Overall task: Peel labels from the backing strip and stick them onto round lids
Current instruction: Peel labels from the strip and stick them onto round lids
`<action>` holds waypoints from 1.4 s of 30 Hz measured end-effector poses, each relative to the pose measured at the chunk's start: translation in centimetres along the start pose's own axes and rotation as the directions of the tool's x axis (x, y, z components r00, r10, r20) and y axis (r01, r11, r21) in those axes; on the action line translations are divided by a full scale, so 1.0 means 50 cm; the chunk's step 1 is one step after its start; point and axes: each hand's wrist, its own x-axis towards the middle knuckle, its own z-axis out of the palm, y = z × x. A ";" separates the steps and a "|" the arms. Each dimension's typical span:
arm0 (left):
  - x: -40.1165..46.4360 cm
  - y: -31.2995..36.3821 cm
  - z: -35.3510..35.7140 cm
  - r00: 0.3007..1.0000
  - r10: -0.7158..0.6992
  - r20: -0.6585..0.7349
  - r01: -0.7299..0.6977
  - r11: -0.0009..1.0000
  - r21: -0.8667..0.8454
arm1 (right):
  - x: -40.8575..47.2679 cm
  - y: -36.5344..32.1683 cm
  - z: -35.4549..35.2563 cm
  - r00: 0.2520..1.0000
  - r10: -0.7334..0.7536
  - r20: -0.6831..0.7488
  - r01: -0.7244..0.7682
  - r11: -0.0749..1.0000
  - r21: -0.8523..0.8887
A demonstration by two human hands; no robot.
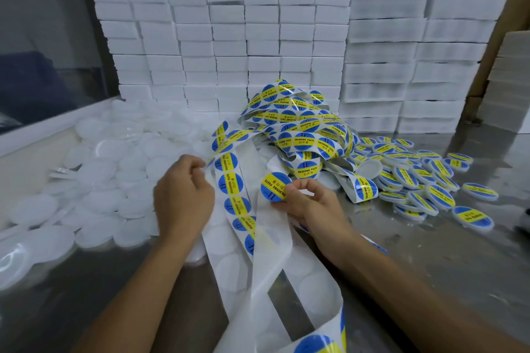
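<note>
So the left hand (183, 192) pinches the backing strip (229, 180) taut while the right hand (304, 200) holds a labelled lid (276, 187), pressing it flat I guess.

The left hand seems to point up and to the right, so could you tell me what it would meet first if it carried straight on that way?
The left hand, pinching the strip's edge, would likely run first into the label strip itself, then the tangled label pile beyond. Depth is hard to judge from one view.
</note>
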 end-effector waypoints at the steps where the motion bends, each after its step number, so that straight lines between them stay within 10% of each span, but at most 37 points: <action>1: 0.009 -0.015 -0.008 0.999 -0.040 0.001 0.040 0.995 0.093 | 0.002 -0.006 -0.003 1.000 0.003 -0.006 -0.003 0.999 0.035; 11: 0.017 -0.065 -0.007 0.914 -0.212 0.345 0.015 0.869 0.494 | 0.006 -0.038 -0.026 0.992 -0.104 -0.069 0.112 0.986 0.121; 27: 0.018 -0.059 -0.005 0.990 -0.108 0.092 0.027 0.779 0.626 | 0.001 -0.040 -0.022 0.985 -0.156 -0.074 0.160 0.986 0.048; 34: 0.017 -0.010 -0.019 0.986 0.108 -0.128 -0.085 0.982 0.168 | -0.003 -0.039 -0.021 0.983 -0.183 -0.029 0.183 0.983 0.011; 42: -0.037 0.057 0.000 0.812 0.577 -0.087 -0.584 0.804 -0.113 | -0.006 -0.033 -0.013 0.987 -0.144 0.074 0.139 0.988 0.069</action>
